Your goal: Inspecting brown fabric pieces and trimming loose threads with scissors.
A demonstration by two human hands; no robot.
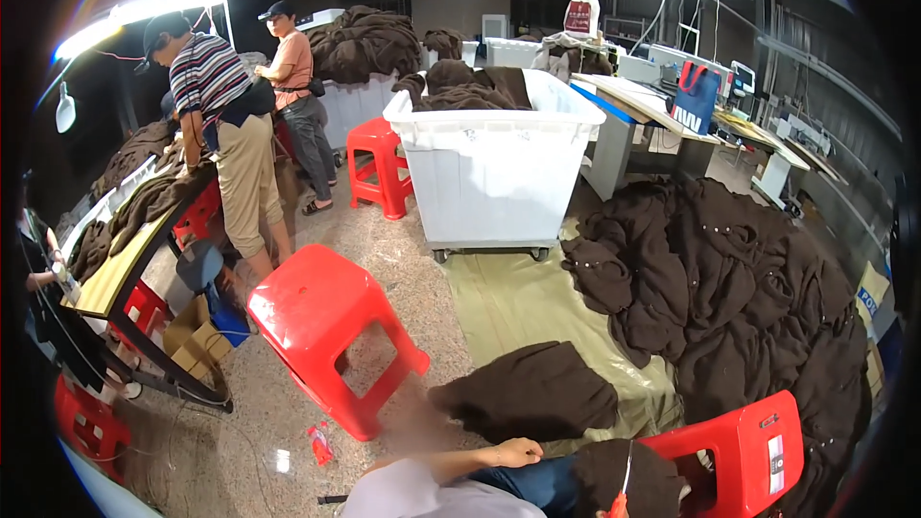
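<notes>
Brown garment (624, 480) lies bunched on the lap beside the red stool (743, 451).
Left hand (518, 453) rests loosely spread near it; right hand's grip cannot be told. Judged: garment handling, thread (625, 480) next.

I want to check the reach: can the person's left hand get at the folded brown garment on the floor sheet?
Probably yes: the left hand rests just below the folded brown garment, and nothing lies between them.
</notes>
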